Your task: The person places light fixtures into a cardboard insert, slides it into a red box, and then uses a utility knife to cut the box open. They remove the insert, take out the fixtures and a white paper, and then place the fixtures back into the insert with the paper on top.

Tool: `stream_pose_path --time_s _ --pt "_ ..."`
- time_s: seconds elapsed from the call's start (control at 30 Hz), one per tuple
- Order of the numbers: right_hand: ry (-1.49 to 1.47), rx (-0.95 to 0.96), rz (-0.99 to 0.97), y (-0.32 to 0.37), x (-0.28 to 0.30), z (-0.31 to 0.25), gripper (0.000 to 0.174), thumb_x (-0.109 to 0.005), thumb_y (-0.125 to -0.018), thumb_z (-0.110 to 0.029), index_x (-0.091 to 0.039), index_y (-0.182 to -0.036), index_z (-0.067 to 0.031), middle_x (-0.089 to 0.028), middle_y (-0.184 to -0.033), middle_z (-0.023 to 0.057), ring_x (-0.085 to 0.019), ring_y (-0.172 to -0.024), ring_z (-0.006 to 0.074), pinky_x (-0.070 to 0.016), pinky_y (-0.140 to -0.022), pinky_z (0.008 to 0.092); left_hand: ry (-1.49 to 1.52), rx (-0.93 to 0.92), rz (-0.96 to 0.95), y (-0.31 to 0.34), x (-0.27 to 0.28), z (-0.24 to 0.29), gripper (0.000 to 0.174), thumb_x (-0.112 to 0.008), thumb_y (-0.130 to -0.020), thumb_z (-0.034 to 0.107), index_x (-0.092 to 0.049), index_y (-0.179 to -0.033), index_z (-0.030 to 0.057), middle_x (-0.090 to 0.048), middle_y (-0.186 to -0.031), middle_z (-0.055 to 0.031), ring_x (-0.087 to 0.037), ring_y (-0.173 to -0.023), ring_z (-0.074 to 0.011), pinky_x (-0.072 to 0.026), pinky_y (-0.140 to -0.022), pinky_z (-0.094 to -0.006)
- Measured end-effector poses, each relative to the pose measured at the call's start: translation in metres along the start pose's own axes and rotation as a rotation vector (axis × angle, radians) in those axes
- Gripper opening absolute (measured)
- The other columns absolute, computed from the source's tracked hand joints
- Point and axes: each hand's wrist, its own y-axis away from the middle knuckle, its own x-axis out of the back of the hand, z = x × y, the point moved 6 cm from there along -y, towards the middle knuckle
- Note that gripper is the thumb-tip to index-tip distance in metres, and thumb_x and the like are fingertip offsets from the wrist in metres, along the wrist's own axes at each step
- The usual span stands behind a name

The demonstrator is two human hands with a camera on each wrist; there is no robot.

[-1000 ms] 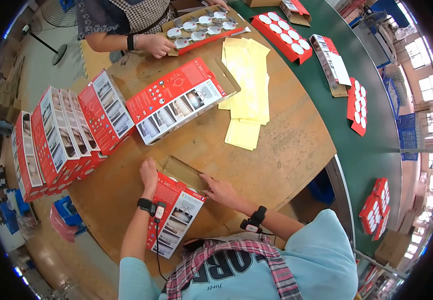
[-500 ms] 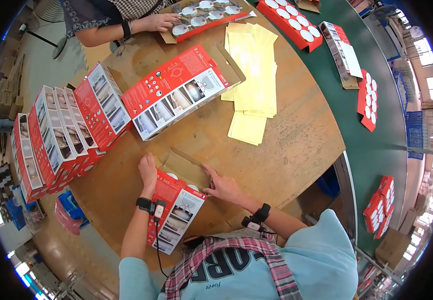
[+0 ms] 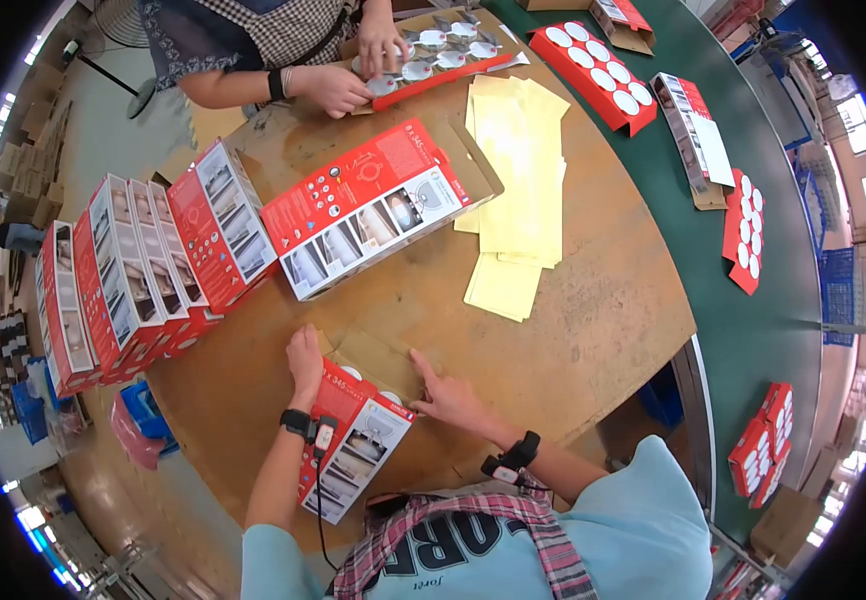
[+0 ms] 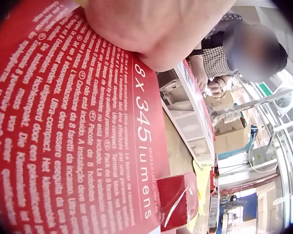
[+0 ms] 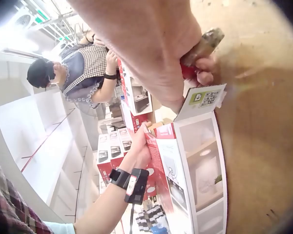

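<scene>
A red-and-white printed carton [image 3: 358, 430] lies at the near side of the table, its far end unfolded. White round pieces show inside that end. My left hand [image 3: 305, 368] grips the carton's far left corner, fingers at the edge. My right hand [image 3: 450, 400] is at the opposite corner, index finger stretched along the brown cardboard flap [image 3: 378, 362]. In the right wrist view its thumb is against a small white side flap [image 5: 201, 101] with a printed code. A brownish piece [image 5: 205, 46] shows beside the curled other fingers; I cannot tell what it is.
Another carton [image 3: 373, 210] lies beyond, next to a row of upright cartons [image 3: 143, 260]. Yellow sheets [image 3: 518, 190] are stacked right of it. Across the table a person handles a tray of round lamps [image 3: 443, 65]. A green conveyor [image 3: 653, 200] carries red trays [image 3: 593, 75].
The brown flap has tipped lower and lies flatter. My right index finger has straightened along it. My left hand stays at its corner. The other person's second hand has come over the lamp tray.
</scene>
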Motion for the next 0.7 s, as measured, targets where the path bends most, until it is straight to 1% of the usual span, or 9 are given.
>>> stream_pose_path --time_s 0.17,0.27,0.37,0.47,0.57,0.67,0.7 --pt "-0.016 -0.022 0.0 0.0 0.0 0.003 0.096 -0.071 -0.078 -0.036 -0.009 -0.148 -0.0124 -0.066 -0.076 0.0143 -0.065 -0.073 0.0343 -0.0508 -0.062 0.0457 -0.035 0.025 -0.058 -0.002 -0.003 0.0 0.043 -0.04 -0.095 0.031 -0.064 -0.093 -0.0041 -0.063 -0.097 -0.0273 -0.058 -0.094 -0.0451 -0.0434 -0.083 -0.0497" --pt "-0.034 -0.043 -0.003 -0.002 -0.004 0.008 0.095 -0.07 -0.079 -0.035 -0.009 -0.149 -0.0149 -0.066 -0.075 0.0114 -0.065 -0.071 0.0323 -0.05 -0.06 0.0441 -0.076 0.045 -0.064 -0.006 -0.007 -0.006 0.045 -0.038 -0.095 0.033 -0.064 -0.093 -0.0036 -0.063 -0.097 -0.027 -0.058 -0.094 -0.0449 -0.0432 -0.084 -0.0502" --pt "-0.057 -0.045 0.0 -0.005 -0.01 0.015 0.094 -0.07 -0.079 -0.035 -0.009 -0.149 -0.0173 -0.065 -0.074 0.0099 -0.064 -0.068 0.0287 -0.049 -0.059 0.0404 -0.073 0.036 -0.063 -0.008 -0.01 -0.002 0.047 -0.036 -0.095 0.034 -0.064 -0.093 -0.0033 -0.063 -0.098 -0.0265 -0.058 -0.095 -0.0449 -0.0431 -0.084 -0.051" --pt "-0.091 0.0 0.041 -0.008 -0.013 0.02 0.093 -0.07 -0.08 -0.033 -0.009 -0.149 -0.0188 -0.062 -0.074 0.0084 -0.062 -0.067 0.0242 -0.048 -0.058 0.037 -0.081 0.056 -0.057 -0.007 -0.008 -0.002 0.048 -0.036 -0.094 0.036 -0.064 -0.092 -0.0033 -0.063 -0.098 -0.027 -0.058 -0.095 -0.0457 -0.0437 -0.084 -0.0519" --pt "-0.12 0.026 0.054 -0.01 -0.015 0.025 0.091 -0.069 -0.08 -0.032 -0.011 -0.149 -0.0187 -0.061 -0.075 0.0077 -0.06 -0.068 0.0217 -0.0475 -0.059 0.0349 -0.066 0.089 -0.058 -0.008 -0.011 -0.001 0.05 -0.036 -0.093 0.038 -0.064 -0.092 -0.0035 -0.063 -0.097 -0.0285 -0.058 -0.094 -0.047 -0.0442 -0.084 -0.0537" --pt "-0.186 0.03 0.064 -0.008 -0.014 0.022 0.093 -0.07 -0.081 -0.021 -0.009 -0.15 -0.0131 -0.055 -0.069 0.0062 -0.054 -0.062 0.0171 -0.0453 -0.059 0.0315 -0.079 0.095 -0.069 -0.008 -0.01 0.001 0.051 -0.037 -0.092 0.039 -0.063 -0.092 -0.004 -0.062 -0.096 -0.0301 -0.058 -0.094 -0.0477 -0.0444 -0.083 -0.0548" --pt "-0.176 0.032 0.069 -0.007 -0.012 0.02 0.092 -0.07 -0.081 -0.021 -0.01 -0.15 -0.0124 -0.055 -0.069 0.0064 -0.054 -0.062 0.0174 -0.0453 -0.059 0.0315 -0.081 0.091 -0.07 -0.008 -0.011 0.0 0.051 -0.037 -0.092 0.039 -0.063 -0.092 -0.0041 -0.062 -0.096 -0.0305 -0.058 -0.093 -0.0478 -0.0444 -0.083 -0.055"
